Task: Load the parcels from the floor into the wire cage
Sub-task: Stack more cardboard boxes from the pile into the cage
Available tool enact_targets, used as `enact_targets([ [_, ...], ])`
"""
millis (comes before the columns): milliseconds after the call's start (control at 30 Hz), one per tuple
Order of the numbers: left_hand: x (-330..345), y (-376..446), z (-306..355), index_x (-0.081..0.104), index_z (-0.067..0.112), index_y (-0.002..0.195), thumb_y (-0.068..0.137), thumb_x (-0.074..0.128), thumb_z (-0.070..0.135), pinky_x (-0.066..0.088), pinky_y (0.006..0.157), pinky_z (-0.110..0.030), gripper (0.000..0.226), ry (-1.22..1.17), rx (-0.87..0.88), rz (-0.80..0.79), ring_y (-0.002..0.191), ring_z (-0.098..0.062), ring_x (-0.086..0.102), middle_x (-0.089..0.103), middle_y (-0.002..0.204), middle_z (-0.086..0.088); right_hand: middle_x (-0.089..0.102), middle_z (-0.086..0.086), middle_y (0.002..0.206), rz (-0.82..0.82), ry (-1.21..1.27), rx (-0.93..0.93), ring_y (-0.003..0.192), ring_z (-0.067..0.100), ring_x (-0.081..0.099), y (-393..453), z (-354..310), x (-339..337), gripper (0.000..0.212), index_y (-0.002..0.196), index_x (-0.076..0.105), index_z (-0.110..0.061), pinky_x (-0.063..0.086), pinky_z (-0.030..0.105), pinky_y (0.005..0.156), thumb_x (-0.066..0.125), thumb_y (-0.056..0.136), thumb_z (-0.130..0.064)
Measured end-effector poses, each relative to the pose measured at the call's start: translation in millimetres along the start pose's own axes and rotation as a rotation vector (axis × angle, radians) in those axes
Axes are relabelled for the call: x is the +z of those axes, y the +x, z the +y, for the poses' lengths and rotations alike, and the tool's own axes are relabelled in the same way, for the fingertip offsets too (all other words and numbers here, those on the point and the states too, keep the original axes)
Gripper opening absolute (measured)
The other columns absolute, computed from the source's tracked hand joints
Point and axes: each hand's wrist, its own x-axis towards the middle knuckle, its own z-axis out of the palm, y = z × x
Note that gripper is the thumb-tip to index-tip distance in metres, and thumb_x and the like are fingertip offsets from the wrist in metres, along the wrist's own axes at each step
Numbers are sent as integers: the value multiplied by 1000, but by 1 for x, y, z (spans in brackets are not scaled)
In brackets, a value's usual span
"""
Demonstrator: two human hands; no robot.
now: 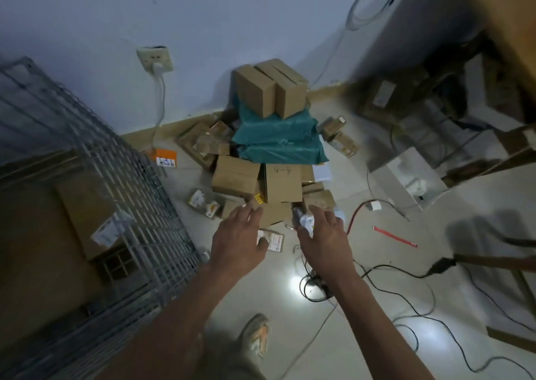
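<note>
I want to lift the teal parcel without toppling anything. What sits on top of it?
Two brown boxes stand side by side on the teal parcel, toward its wall end. More boxes lie under its near edge; what else it rests on is covered.

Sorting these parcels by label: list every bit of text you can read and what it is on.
"4-4", handwritten, on the brown box at the front of the pile.
Orange label: printing blurred.
Sticker on the box in the wire cage: too blurred.
</note>
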Motion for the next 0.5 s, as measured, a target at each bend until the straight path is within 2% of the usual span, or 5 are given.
enact_targets([
  [100, 12, 23, -5, 29, 23, 157, 95, 55, 42, 42, 110, -44, 70, -14, -94, -63, 148, -24, 32, 29, 164, -2, 54, 13, 136, -47, 19, 35, 122, 33, 46, 24, 16, -3, 54, 147, 45, -19, 45, 44, 97, 59, 95, -25],
  [233, 12, 64, -14, 36, 21, 152, 93, 57, 42, 45, 105, -44, 66, -21, -165, -76, 138, -28, 43, 40, 155, -5, 53, 17, 136, -114, 8, 46, 122, 36, 45, 64, 23, 1, 54, 145, 47, -15, 45, 46, 96, 60, 95, -29],
  [433, -25, 133, -21, 34, 17, 152, 94, 55, 36, 45, 103, -45, 65, -113, -271, -174, 134, -32, 44, 43, 151, -9, 51, 17, 136, -167, -31, 61, 124, 37, 45, 143, 12, -17, 59, 145, 43, -16, 46, 49, 100, 60, 91, -34],
  [500, -37, 160, -25, 38, 15, 150, 92, 56, 42, 45, 103, -45, 66, -188, -293, -183, 134, -33, 45, 44, 147, -8, 51, 17, 132, -165, -36, 53, 122, 38, 47, 176, 6, -21, 62, 146, 40, -18, 46, 51, 100, 60, 90, -35],
])
